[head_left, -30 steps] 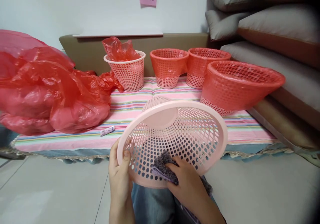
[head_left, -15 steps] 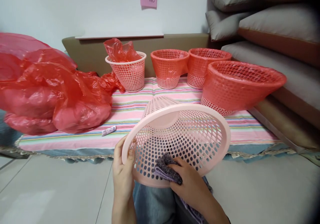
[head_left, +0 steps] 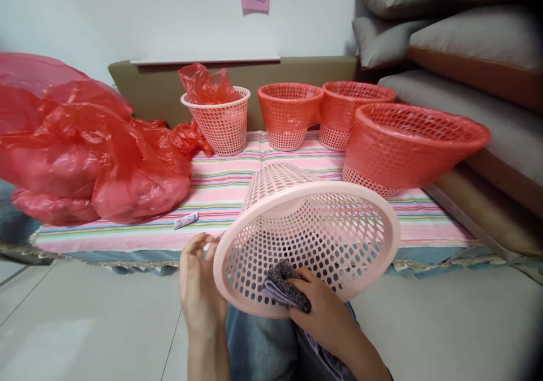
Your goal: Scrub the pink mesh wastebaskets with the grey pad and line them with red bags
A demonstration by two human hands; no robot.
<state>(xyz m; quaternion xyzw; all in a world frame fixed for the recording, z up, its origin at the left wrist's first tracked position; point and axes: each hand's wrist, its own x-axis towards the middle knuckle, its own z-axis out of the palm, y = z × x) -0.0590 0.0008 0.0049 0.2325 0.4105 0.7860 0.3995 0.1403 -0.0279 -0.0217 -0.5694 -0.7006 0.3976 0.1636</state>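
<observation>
A pale pink mesh basket lies tilted on its side over my lap, its wide mouth facing me. My left hand is at the left outside of the rim, fingers apart and not wrapped round it; whether the fingertips touch the wall I cannot tell. Bunched in my right hand is a dark grey and purple cloth, pressed to the lower inside wall of the basket. More of the cloth hangs below my right wrist.
On the striped sheet stand several more baskets, including a red-lined basket and a pink basket with a red bag inside. Full red plastic bags lie left, near a small white tube. Cushions are stacked right.
My left hand has let go of the rim and shifted slightly left, its thumb no longer inside. The basket has turned a little to the right. My right hand and cloth are nearly unmoved.
</observation>
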